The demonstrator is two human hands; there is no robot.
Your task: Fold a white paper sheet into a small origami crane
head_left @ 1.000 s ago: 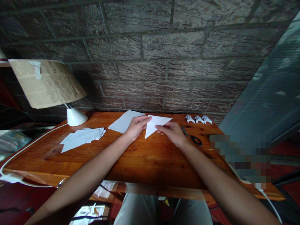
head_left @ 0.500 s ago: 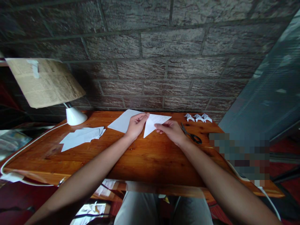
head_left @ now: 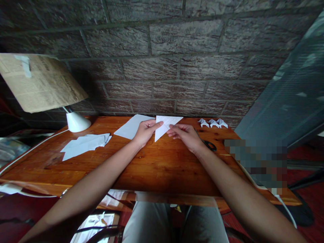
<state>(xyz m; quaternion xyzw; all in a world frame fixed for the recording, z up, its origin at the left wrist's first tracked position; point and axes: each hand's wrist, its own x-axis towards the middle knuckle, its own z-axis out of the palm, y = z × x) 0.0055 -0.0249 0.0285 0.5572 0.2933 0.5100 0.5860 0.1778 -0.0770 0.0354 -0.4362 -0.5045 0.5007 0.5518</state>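
Observation:
A white sheet of paper folded into a triangle is held up between my two hands over the middle of the desk. My left hand pinches its left side, the thumb lying on the front face. At the lower right edge, my right hand grips the paper between thumb and fingers. Behind my left hand lies a stack of white paper. Scissors with black handles rest beside my right hand, their blades mostly hidden by it.
Several loose paper pieces lie on the left of the wooden desk. A white lamp with a newspaper shade stands behind them. Three folded paper figures line the back right. A pixelated object sits at the right edge.
My left thumb has slid from the triangle's top corner down onto its front face. My right fingers have shifted slightly on the paper. The whole view has moved a little.

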